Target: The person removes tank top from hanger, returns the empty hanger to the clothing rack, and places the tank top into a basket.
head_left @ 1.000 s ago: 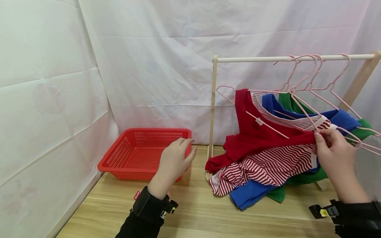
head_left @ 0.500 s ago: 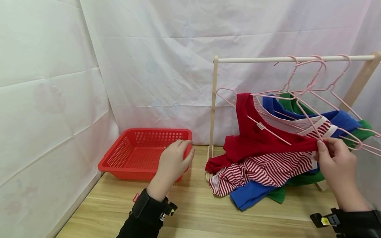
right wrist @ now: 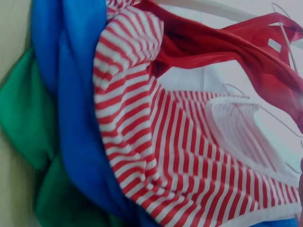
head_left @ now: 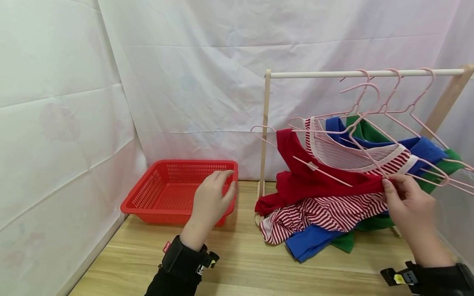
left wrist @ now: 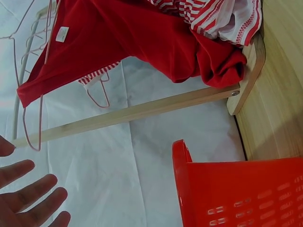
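Note:
My right hand (head_left: 411,205) pinches the right shoulder of a red sleeveless top (head_left: 292,185), together with the pink wire hanger (head_left: 322,132) inside it. That hanger's hook stands apart from the rail, below and in front of it. Behind hangs a red-and-white striped top (head_left: 333,211); the right wrist view shows its striped cloth (right wrist: 189,156) close up. My left hand (head_left: 211,199), fingers loosely bent and holding nothing, hovers by the right side of a red plastic basket (head_left: 170,217). Its spread fingers (left wrist: 40,191) show in the left wrist view.
A white rail (head_left: 307,75) on wooden posts carries several pink hangers. Blue cloth (head_left: 314,242) and green cloth (head_left: 346,241) hang lowest, reaching the wooden table (head_left: 259,271). White curtain (head_left: 185,82) encloses the back and left.
The red top and its hanger have come down and leftward with my right hand; the hook, at the rail before, is now clear of it. My left hand has shifted slightly left.

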The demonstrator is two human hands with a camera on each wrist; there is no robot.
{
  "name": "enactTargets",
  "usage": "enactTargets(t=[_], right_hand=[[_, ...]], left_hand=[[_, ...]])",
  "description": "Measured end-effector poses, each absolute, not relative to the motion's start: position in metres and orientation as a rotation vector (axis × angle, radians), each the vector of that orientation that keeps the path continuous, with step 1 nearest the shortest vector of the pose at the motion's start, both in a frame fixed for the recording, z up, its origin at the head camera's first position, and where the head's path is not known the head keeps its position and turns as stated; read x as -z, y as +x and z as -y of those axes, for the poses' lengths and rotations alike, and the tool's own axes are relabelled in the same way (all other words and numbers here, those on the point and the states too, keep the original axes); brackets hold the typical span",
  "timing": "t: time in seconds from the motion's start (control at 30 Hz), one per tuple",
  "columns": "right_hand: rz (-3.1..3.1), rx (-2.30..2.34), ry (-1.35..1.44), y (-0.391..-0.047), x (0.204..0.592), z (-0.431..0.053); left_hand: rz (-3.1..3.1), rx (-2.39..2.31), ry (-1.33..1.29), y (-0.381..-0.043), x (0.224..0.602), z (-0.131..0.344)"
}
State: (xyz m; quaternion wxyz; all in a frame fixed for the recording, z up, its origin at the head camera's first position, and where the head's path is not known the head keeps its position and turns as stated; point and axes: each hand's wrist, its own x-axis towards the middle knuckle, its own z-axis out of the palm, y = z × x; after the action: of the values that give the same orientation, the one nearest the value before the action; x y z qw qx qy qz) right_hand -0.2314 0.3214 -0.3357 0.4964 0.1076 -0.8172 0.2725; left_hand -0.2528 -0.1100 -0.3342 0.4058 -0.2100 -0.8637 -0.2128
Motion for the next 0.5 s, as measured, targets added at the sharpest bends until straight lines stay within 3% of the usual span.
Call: enactTargets(t=[0.5], right_hand=[[1.885, -0.622, 0.477, -0.244, 0.34, -0.298]], left_hand=[[2.159, 0.585, -0.507, -0.258, 0.33, 0.112]])
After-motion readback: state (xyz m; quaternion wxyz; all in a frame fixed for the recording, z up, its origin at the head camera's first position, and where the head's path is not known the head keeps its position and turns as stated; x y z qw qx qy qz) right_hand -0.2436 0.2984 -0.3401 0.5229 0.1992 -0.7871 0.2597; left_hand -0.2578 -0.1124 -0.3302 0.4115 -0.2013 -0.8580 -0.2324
